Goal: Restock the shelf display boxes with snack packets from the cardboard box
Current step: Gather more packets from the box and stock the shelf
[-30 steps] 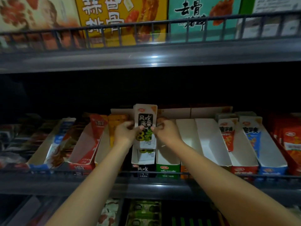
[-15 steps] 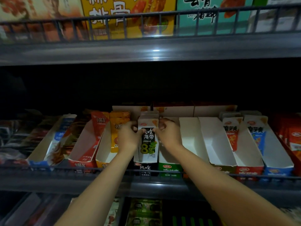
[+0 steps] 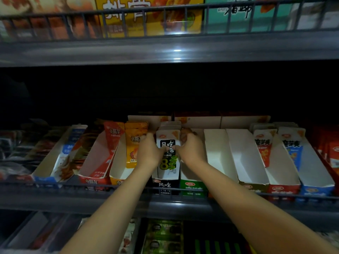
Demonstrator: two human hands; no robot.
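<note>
Both hands, left (image 3: 149, 153) and right (image 3: 190, 150), pinch the packets (image 3: 168, 154) from either side, likely to keep the stack square as it sits upright in the black box (image 3: 166, 186) on the shelf (image 3: 73, 200).

- Front packet (image 3: 168, 154): white, with a black label, green leaf print and a large "8".
- Its box (image 3: 166, 186): black front, white characters.
- Box to its right (image 3: 192, 187): green front.
- Orange packets (image 3: 134, 143), centre left, in a white-walled box.
- Red packet (image 3: 113, 138), further left, in a red-fronted box (image 3: 93, 180).
- Right side: a red-fronted box (image 3: 283, 189) and a blue-fronted box (image 3: 316, 189), insides white.
- Upper shelf: a yellow carton (image 3: 148, 15) and a teal carton (image 3: 244, 15).
</note>
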